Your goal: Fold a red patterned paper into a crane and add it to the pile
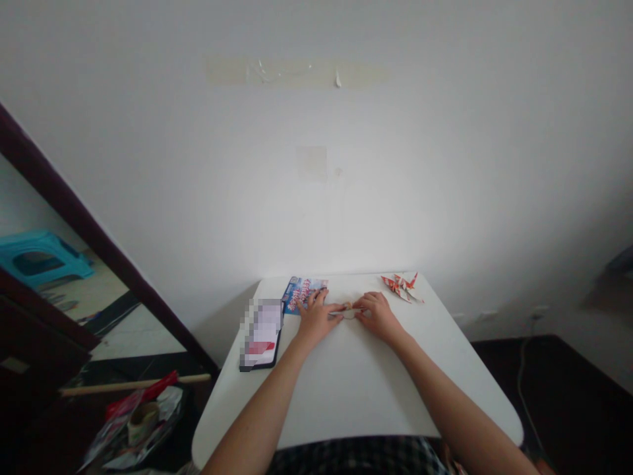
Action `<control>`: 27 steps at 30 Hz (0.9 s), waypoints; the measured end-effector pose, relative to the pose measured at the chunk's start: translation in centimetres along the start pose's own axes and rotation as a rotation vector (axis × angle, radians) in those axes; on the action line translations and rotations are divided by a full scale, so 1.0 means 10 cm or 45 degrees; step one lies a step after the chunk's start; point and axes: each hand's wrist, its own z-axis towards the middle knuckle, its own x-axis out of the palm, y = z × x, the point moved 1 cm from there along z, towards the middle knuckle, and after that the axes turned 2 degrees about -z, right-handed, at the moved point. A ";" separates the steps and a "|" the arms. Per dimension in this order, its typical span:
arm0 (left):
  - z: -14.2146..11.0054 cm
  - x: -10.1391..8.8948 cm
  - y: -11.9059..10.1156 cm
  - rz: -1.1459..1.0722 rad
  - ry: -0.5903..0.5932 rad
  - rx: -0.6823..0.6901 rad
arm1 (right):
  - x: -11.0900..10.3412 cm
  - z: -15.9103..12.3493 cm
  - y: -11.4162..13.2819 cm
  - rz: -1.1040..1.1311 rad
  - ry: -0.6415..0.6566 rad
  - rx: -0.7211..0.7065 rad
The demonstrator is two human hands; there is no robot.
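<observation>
Firstly, in the head view, a plastic-lined bin or bag (169, 404) stands on the floor at lower left, with a tan roll or cup (143, 423) and something red (143, 396) in or on it; its depth is too dark to read. Behind it lies a pale wooden stick (196, 379).

Up on the white tabletop (356, 396), a small tan piece (348, 305) with a thin loop below it sits near the far edge, between both hands. The left hand (316, 316) pinches its left end in the fingertips, the palm over a blue printed card (291, 298); the right hand (378, 316) pinches the other end. A phone (262, 336), its screen pixelated, lies left of the card, and folded red-and-white paper (401, 287) rests at the far right corner.

Beyond rises a pale wall (395, 165) with a yellowed tape strip (297, 71). Within a slanted dark frame (89, 204) at left shows a blue stool (64, 254); a cable (521, 376) hangs at right.
</observation>
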 end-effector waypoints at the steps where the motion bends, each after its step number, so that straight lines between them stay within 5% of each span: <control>1: 0.00 0.00 0.00 -0.008 -0.003 0.003 | 0.00 0.00 0.00 -0.009 0.009 -0.002; 27: 0.07 0.05 0.07 -0.006 -0.016 -0.034 | 0.03 0.00 0.10 -0.048 0.055 0.125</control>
